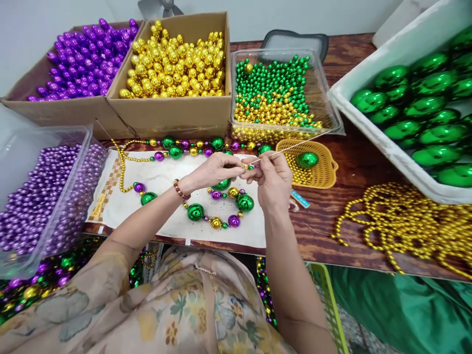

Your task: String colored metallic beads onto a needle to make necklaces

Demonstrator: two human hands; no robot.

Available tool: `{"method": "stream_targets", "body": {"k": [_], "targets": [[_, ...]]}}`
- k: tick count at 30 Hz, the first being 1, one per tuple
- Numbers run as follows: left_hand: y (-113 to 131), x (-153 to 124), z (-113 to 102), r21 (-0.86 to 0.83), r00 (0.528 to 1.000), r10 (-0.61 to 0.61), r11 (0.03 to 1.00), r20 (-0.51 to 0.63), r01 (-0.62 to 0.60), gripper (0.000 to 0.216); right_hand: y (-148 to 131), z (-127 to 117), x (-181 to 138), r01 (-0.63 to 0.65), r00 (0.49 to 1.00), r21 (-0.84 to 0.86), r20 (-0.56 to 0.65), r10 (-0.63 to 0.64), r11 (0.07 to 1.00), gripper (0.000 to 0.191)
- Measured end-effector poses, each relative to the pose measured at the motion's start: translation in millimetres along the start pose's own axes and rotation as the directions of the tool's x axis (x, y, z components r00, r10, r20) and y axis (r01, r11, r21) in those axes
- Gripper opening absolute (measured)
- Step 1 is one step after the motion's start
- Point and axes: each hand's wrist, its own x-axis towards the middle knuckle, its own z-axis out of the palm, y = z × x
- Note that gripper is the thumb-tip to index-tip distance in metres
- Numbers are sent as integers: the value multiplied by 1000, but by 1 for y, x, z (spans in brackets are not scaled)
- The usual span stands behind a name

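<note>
My left hand and my right hand meet above a white cloth on the wooden table. Both pinch a long thin needle that points up and right. A small green bead sits on it at my fingertips. A strand of green, gold and purple beads hangs from my hands, loops on the cloth and runs along its far edge. My left wrist wears a brown bead bracelet.
Cardboard boxes of purple beads and gold beads stand at the back. A clear tray holds small green and gold beads. A yellow basket, a white bin of large green balls, gold strands and a purple-bead tub surround me.
</note>
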Motion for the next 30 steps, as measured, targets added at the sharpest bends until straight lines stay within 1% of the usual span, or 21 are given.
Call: {"method": "stream_targets", "body": {"k": [2, 5, 8, 10, 12, 14, 16, 21, 23, 25, 30], "targets": [[-5, -1, -2, 17, 1000, -15, 1000, 0, 15, 22, -1, -2, 3, -42, 998, 43, 38, 40, 998, 33], [-18, -5, -4, 126, 998, 18, 992, -58, -10, 20, -5, -5, 10, -77, 996, 86, 60, 72, 993, 37], [-39, -12, -3, 222, 985, 74, 974, -156, -38, 19, -10, -10, 20, -37, 999, 112, -9, 38, 993, 36], [-56, -19, 0, 225, 971, 70, 974, -228, -17, 18, -14, -14, 27, 10, 998, 119, -64, -2, 993, 34], [-71, -27, 4, 189, 949, 17, 981, -314, 45, 18, -19, -17, 34, 48, 994, 119, -100, -36, 992, 32], [-84, -33, 9, 134, 913, -54, 984, -405, 117, 17, -24, -17, 40, 67, 992, 107, -114, -55, 992, 31], [-94, -38, 13, 69, 874, -116, 983, -471, 168, 18, -28, -14, 44, 71, 992, 81, -112, -62, 994, 30], [-109, -43, 21, -175, 804, -269, 963, -530, 207, 17, -28, 2, 42, 37, 999, 29, -41, -36, 999, 33], [-113, -46, 22, -225, 782, -317, 947, -537, 229, 16, -25, 5, 39, 6, 1000, 13, -10, -6, 1000, 35], [-116, -50, 21, -207, 764, -340, 940, -548, 270, 14, -22, 7, 34, -30, 999, -8, 18, 30, 1000, 35], [-114, -61, 12, -46, 725, -328, 924, -605, 379, 12, -16, 7, 24, -78, 992, -48, 95, 83, 996, 32]]}}
